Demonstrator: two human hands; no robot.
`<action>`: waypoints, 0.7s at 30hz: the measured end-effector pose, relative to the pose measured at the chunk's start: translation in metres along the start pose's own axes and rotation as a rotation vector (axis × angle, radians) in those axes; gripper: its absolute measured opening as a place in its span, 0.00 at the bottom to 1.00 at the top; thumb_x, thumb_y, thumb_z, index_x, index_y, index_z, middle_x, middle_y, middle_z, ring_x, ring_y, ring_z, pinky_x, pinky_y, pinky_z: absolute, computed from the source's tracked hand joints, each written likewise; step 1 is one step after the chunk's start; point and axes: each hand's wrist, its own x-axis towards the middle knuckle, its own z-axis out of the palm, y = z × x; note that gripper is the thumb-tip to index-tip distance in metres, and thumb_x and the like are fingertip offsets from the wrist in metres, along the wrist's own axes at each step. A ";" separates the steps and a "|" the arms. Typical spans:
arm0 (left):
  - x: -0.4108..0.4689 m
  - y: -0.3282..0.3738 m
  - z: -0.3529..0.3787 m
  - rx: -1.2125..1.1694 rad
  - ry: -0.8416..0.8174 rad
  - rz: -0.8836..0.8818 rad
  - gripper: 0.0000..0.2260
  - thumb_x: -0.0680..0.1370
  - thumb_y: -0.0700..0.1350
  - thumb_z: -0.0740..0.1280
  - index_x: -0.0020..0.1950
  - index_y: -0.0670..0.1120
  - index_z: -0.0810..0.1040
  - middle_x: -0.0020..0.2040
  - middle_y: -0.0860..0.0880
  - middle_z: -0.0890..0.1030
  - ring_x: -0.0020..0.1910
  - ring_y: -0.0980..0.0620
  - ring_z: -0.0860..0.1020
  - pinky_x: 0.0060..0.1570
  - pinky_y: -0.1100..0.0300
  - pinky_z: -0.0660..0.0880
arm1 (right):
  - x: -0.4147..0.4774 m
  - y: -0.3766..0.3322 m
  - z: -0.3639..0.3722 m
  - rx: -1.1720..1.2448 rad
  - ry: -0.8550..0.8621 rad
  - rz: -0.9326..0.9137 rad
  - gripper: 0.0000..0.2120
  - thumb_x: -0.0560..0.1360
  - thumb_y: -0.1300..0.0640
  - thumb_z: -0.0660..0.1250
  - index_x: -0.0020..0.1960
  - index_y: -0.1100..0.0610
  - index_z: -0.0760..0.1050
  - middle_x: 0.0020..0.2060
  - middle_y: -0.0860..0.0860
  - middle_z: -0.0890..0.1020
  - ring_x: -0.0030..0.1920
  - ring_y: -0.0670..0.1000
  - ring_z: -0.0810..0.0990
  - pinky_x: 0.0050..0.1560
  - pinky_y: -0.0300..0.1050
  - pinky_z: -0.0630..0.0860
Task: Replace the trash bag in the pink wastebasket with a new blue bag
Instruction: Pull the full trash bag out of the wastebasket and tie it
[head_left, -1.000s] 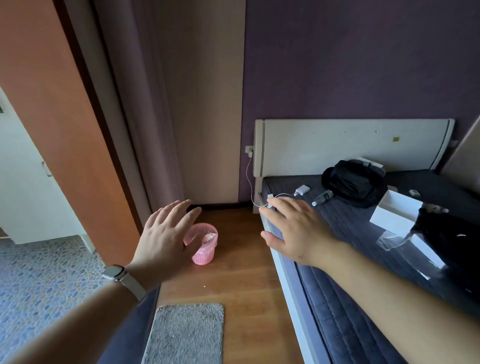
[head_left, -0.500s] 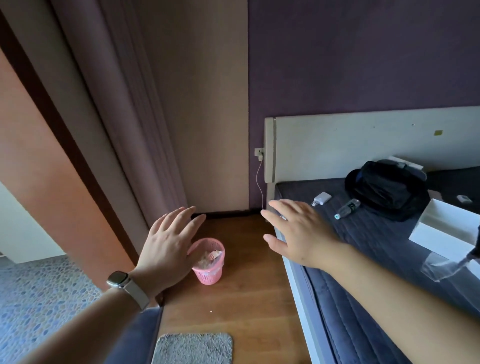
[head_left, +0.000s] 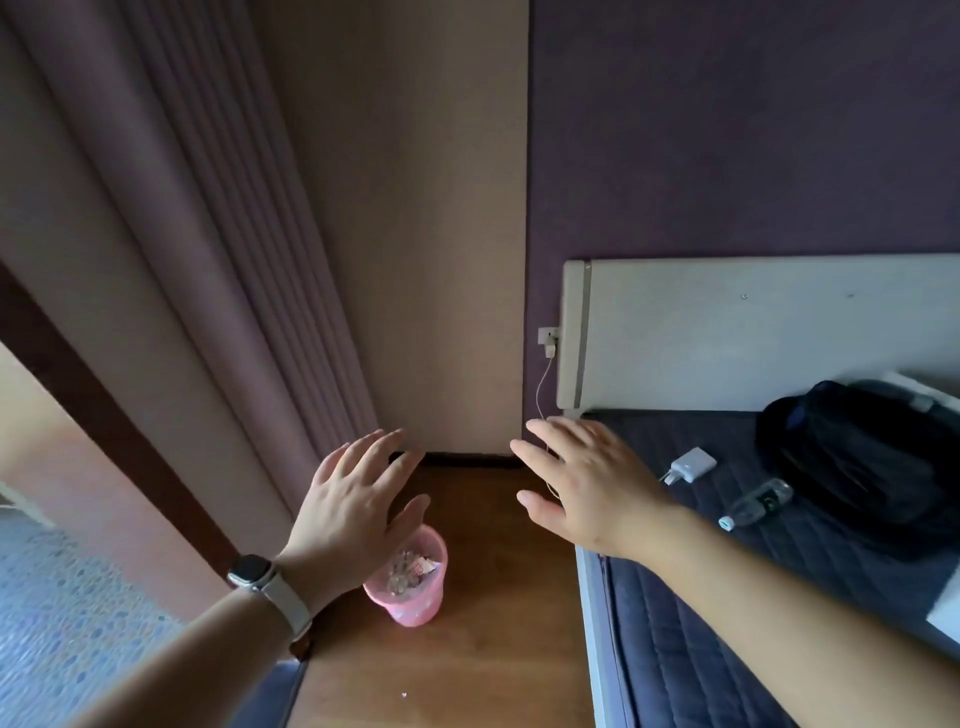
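One pink wastebasket (head_left: 410, 597), holding trash, is standing on the wood floor (head_left: 493, 649) near the curtain (head_left: 208, 260), a strip of floor lying between it and the bed frame (head_left: 592, 649). Two hands are hovering, fingers spread, grasping nothing: left hand (head_left: 358, 499) overlapping the wastebasket, right hand (head_left: 587, 488) by the bed's corner.

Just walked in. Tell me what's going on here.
A person stretches both bare hands forward, the left hand and right hand open and holding nothing. A small pink plastic mesh wastebasket stands on the wooden floor beside the dark-quilted bed, with crumpled trash inside. Neither hand appears to touch it, and no blue bag is in view.
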 end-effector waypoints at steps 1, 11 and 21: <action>0.010 -0.004 0.003 0.004 -0.001 -0.007 0.29 0.80 0.64 0.45 0.68 0.49 0.73 0.68 0.48 0.75 0.67 0.44 0.73 0.64 0.45 0.69 | 0.011 0.008 0.004 0.006 -0.009 -0.009 0.25 0.77 0.41 0.57 0.68 0.54 0.71 0.65 0.56 0.75 0.63 0.59 0.73 0.61 0.58 0.72; 0.113 -0.083 0.075 -0.058 0.039 -0.114 0.24 0.77 0.60 0.57 0.65 0.47 0.76 0.65 0.45 0.77 0.64 0.42 0.75 0.61 0.44 0.72 | 0.140 0.057 0.073 0.038 -0.093 -0.036 0.25 0.78 0.40 0.54 0.69 0.52 0.68 0.67 0.54 0.73 0.65 0.57 0.72 0.64 0.55 0.70; 0.216 -0.194 0.125 -0.105 0.029 -0.232 0.24 0.78 0.61 0.55 0.67 0.50 0.72 0.66 0.47 0.75 0.65 0.42 0.73 0.61 0.44 0.72 | 0.306 0.090 0.132 0.033 -0.122 -0.134 0.25 0.77 0.41 0.57 0.68 0.53 0.70 0.65 0.55 0.75 0.64 0.58 0.73 0.62 0.55 0.72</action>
